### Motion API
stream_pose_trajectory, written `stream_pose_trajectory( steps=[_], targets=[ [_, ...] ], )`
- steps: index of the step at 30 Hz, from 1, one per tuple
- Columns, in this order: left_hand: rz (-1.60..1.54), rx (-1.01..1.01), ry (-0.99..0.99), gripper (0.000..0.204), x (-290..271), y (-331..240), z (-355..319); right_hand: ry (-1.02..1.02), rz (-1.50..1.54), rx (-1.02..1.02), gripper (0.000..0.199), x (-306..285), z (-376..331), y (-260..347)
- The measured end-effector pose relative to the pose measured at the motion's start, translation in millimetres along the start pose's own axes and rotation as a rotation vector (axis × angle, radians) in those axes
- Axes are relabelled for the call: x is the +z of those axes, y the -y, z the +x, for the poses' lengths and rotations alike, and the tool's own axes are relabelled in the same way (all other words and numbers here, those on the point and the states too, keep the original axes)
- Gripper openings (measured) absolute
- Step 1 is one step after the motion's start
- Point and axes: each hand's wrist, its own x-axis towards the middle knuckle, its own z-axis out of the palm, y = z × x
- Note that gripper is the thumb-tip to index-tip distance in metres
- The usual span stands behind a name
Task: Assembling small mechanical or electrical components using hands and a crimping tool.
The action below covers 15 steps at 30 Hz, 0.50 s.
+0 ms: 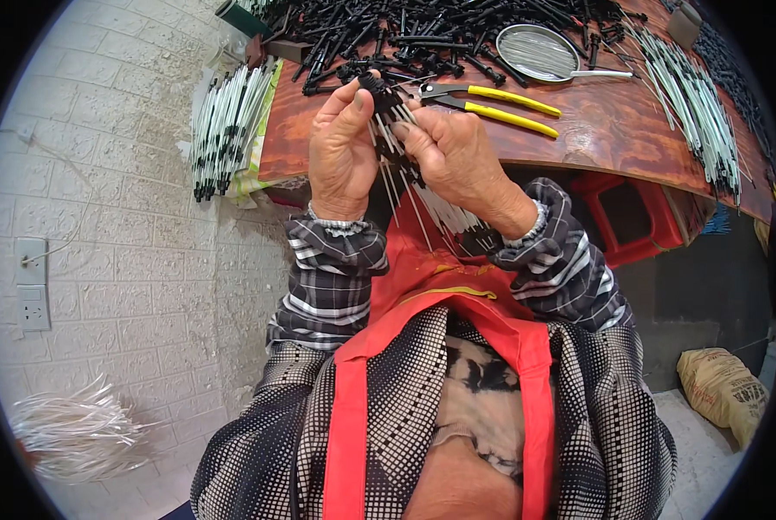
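My left hand (343,156) is closed round the black upper part of a black plastic fitting (376,87), thumb and fingers pinching it above the table's front edge. My right hand (457,156) is also closed, its thumb and fingers pinching thin white tubes (391,132) just below and beside that fitting. What exactly sits inside the right fingers is partly hidden. More white tubes with black parts (453,212) lie slanting below the hands, over my red apron (423,269). Just beyond my right hand, pliers with yellow handles (514,111) rest on the reddish wooden table (605,134).
A heap of black plastic parts (431,39) covers the table's far side. A round metal dish (538,54) holds clear thin pieces. Bundles of white tubes lie at the left (228,130) and right (691,108). A red plastic stool (626,217) stands under the table.
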Motion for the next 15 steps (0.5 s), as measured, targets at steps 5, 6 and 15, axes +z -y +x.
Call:
stream_pose_trajectory(
  steps=[5,6,15],
  targets=[
    [0.097,-0.088,-0.059,0.027,18.2,-4.7,-0.3,-0.037,-0.072,0.059,0.021,-0.8,-0.3,-1.5],
    [0.096,-0.09,-0.059,0.027,18.9,-3.1,-1.2,-0.038,-0.073,0.062,0.021,-0.1,-0.3,-2.2],
    [0.327,0.182,-0.246,0.028,28.4,13.3,-5.9,-0.094,-0.114,-0.01,0.023,6.4,0.7,5.5]
  ],
)
